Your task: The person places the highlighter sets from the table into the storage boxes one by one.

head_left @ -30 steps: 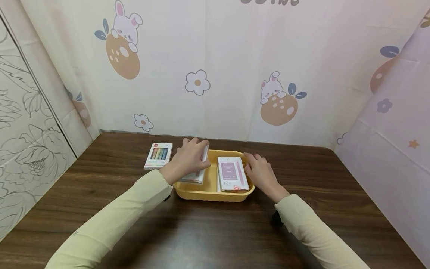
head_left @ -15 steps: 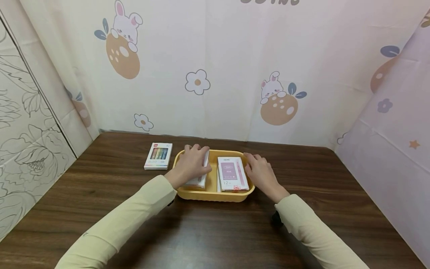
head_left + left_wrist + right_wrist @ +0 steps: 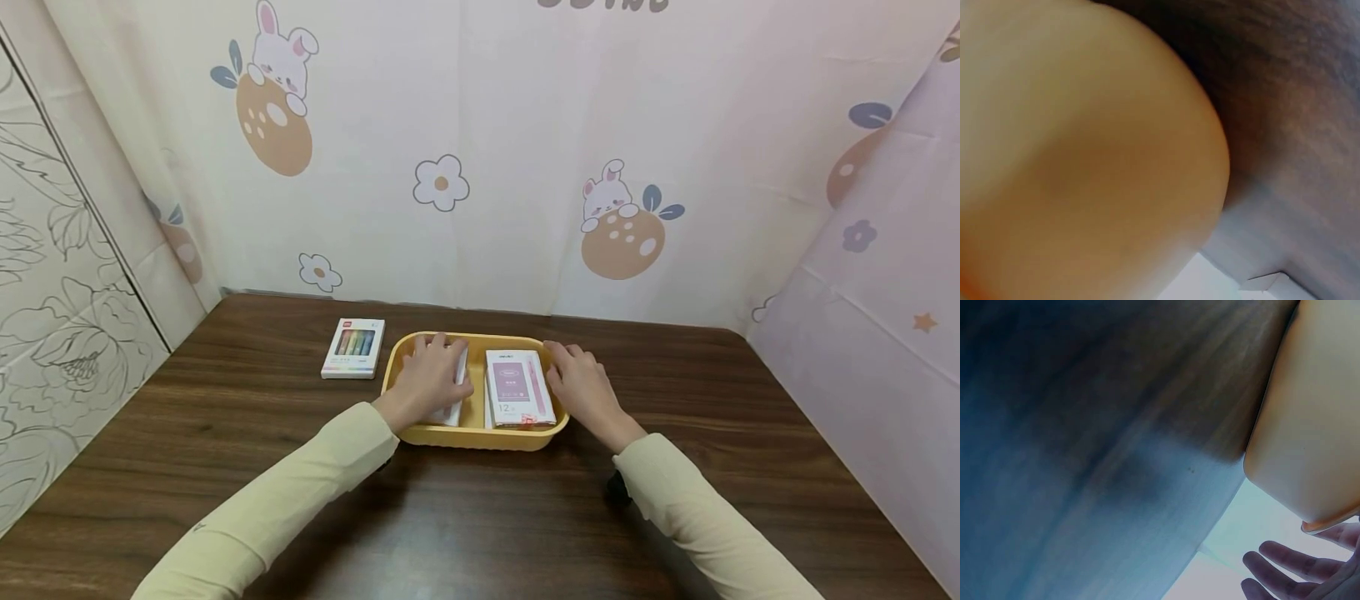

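My left hand (image 3: 426,379) is down in the left part of a yellow plastic basket (image 3: 474,437) and grips a white box (image 3: 448,414), which it mostly covers. Its thumb is along the box's right side. Lying in the basket's right part is a white pen box (image 3: 517,387) with a purple panel and the number 12. My right hand (image 3: 588,387) touches the basket's right rim. In the right wrist view, several fingers of the right hand (image 3: 1300,572) stretch out loosely beside the basket wall (image 3: 1310,419). The basket's side (image 3: 1097,150) fills much of the left wrist view.
A white box of coloured sticks (image 3: 354,350) lies on the dark wooden table (image 3: 480,533), left of the basket. Behind the table hangs a pale curtain (image 3: 510,250) with rabbit and flower prints.
My left hand has moved down and slightly right, lowering the white box from the basket's left edge to lie inside it. The right hand has stayed at the rim.
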`<state>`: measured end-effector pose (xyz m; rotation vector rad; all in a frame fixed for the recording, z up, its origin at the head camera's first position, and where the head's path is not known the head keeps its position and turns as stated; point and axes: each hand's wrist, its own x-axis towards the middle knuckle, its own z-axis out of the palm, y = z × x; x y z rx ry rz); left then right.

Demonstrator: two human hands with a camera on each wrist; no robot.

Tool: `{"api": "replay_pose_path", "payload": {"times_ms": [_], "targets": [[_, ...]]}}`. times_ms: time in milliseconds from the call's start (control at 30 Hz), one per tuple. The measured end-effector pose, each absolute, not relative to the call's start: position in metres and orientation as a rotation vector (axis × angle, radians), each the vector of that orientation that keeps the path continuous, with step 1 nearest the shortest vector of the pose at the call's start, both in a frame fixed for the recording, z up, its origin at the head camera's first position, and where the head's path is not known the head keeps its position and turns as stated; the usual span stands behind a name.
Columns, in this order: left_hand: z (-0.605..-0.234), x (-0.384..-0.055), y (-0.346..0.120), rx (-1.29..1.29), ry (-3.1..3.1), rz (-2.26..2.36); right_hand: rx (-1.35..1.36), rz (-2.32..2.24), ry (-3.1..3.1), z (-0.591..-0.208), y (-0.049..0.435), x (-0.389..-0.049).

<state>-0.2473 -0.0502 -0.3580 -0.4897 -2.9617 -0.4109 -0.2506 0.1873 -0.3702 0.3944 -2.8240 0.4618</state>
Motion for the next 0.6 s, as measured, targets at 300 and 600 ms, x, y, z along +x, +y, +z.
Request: {"api": "replay_pose_path", "payload": {"times_ms": [300,600], "targets": [[-0.364,-0.248,-0.048,-0.477,-2.986,-0.393,0.394,0.459,-2.825,-0.369,0.186,-0.25],[-0.371,-0.249,-0.047,-0.459,-3.007,-0.404,0.401,0.448,-2.816,-0.369,0.187,-0.25]]}}
